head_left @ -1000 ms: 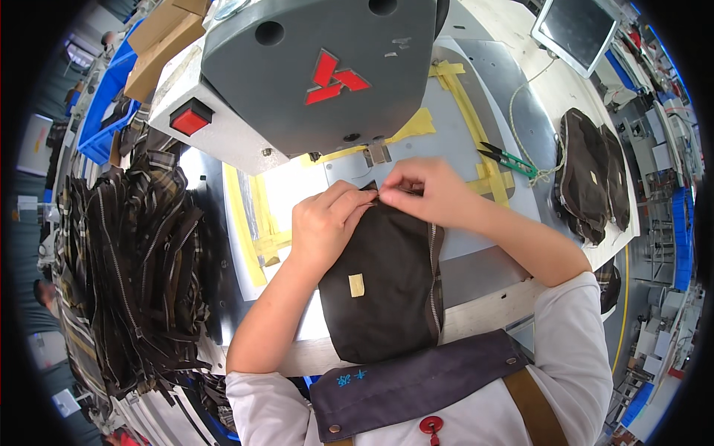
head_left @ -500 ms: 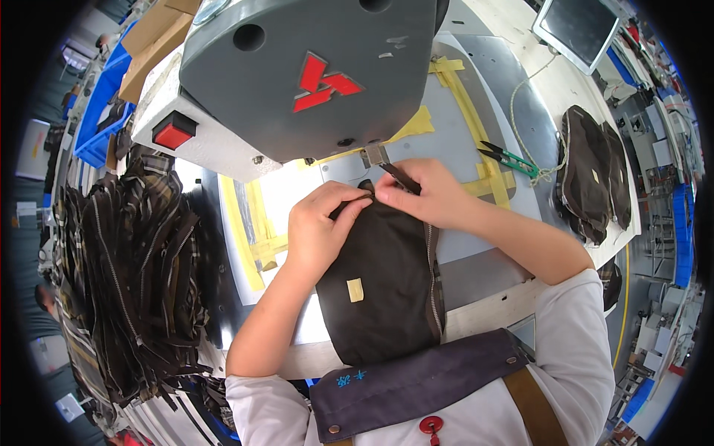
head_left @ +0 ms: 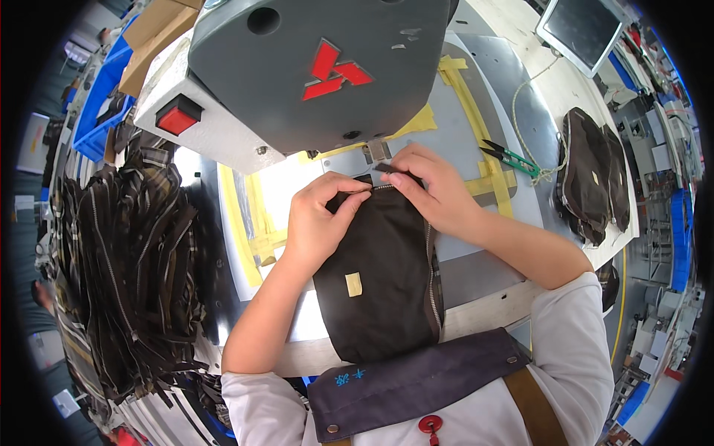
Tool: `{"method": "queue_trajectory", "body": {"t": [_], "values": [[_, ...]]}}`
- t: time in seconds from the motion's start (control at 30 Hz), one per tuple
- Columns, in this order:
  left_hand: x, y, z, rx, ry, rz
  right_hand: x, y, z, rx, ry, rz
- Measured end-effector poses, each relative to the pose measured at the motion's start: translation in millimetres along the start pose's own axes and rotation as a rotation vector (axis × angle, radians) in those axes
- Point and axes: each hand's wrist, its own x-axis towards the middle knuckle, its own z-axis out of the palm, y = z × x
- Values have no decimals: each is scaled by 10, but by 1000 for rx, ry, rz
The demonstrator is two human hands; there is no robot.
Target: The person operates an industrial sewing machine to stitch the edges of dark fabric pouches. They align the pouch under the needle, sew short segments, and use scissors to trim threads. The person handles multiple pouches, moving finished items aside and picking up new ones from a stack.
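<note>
A dark brown fabric panel (head_left: 379,275) with a metal zipper (head_left: 433,275) down its right side lies before me, a small yellow tape piece (head_left: 353,285) stuck on it. My left hand (head_left: 316,219) pinches the panel's far left corner between thumb and fingers. At the far right corner, my right hand (head_left: 435,189) is closed on a dark strip (head_left: 390,172) that juts toward the sewing machine's metal clamp (head_left: 377,151). Zipper teeth show along the far edge between my hands. Above stands the grey sewing machine head (head_left: 320,74).
A heap of dark zippered and plaid fabric pieces (head_left: 126,275) hangs at the left. Green-handled snips (head_left: 513,158) lie on the right with a cord beside them. Further right are stacked brown panels (head_left: 587,175) and a screen (head_left: 580,33). Yellow tape (head_left: 476,111) marks the table plate.
My right hand has shifted slightly, and the strip in it now lies lower and flatter, apart from the clamp. More zipper teeth show between my hands. My left hand keeps its pinch.
</note>
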Motion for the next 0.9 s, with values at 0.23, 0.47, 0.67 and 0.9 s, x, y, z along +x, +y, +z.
{"method": "queue_trajectory", "body": {"t": [0.23,0.47,0.67,0.9], "values": [[1,8,24,-108,37,-174,130,8,5,24,-32,-128],[-17,47,-18,-22,-58,-100,160,-61,-88,-101,-260,-50],[-20,19,-17,-46,-98,-20,214,-17,-140,149,-356,223],[-12,74,-2,20,-95,-123,188,9,-40,211,-310,358]]}}
